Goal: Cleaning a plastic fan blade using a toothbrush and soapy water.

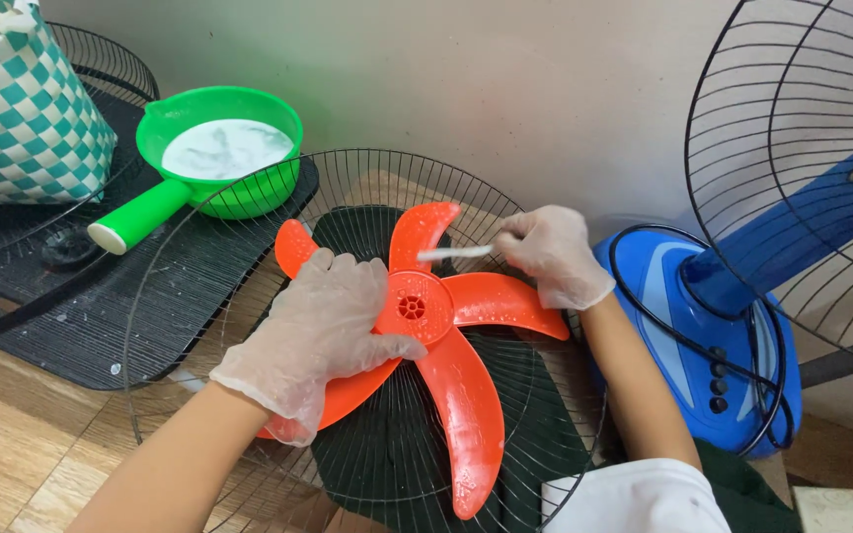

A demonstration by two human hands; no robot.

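Observation:
An orange five-bladed fan propeller [466,395] lies wet on a round black wire fan guard [249,197] on the floor. My left hand [323,326], in a clear glove, presses flat on the left blades beside the hub [412,304]. In its clear glove, my right hand [550,252] grips a thin white brush handle [454,254] whose tip rests on the upper blade.
A green scoop [219,158] of white soapy water stands on a black mat at the back left. A green-and-white checked basket [22,109] is at the far left. A blue fan base [703,326] with cable and its wire cage [802,148] stand on the right.

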